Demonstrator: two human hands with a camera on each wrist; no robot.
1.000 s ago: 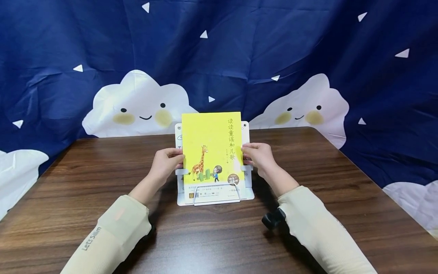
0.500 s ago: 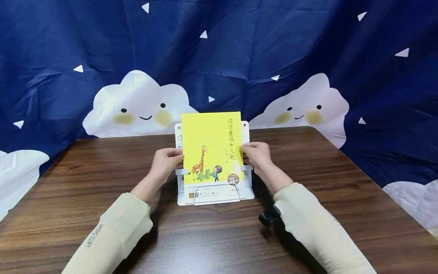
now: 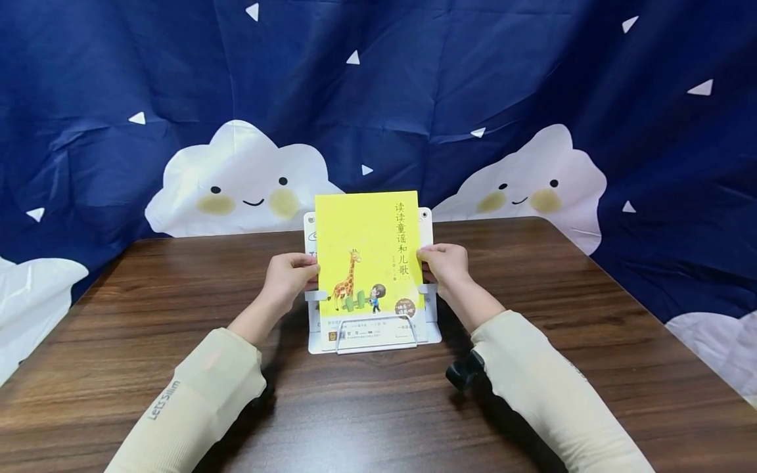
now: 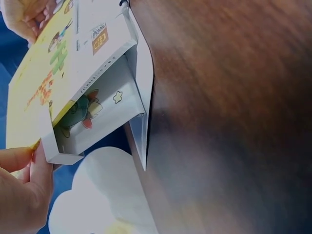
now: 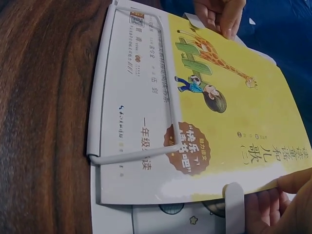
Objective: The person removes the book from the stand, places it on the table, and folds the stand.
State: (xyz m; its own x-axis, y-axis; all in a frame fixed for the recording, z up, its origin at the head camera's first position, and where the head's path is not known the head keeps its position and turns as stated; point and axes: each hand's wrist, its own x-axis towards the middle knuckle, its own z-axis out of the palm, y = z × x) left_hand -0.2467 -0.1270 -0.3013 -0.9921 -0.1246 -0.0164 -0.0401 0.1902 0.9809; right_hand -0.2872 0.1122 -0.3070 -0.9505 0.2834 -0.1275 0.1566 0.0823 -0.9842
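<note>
A yellow book [image 3: 367, 230] with a giraffe and a child on its cover leans upright on a white book stand [image 3: 428, 226]. My left hand [image 3: 286, 281] pinches the book's left edge, thumb in front. At the right edge my right hand [image 3: 447, 268] pinches it likewise, with its other fingers partly hidden behind. The stand's wire bracket [image 3: 376, 346] crosses the lower front of the cover. White side clips [image 5: 234, 207] stick out beside the book, close to my fingers. In the left wrist view a gap shows between the book's lower part and the printed back plate [image 4: 109, 105].
The stand rests on a dark wooden table [image 3: 355, 420]. Behind the table hangs a blue cloth [image 3: 390, 85] with smiling white clouds. A black device [image 3: 464, 372] sits under my right wrist.
My right hand has shifted slightly left along the book's edge, its thumb a little further onto the cover. The left hand stays nearly still, and the book remains on the stand.
</note>
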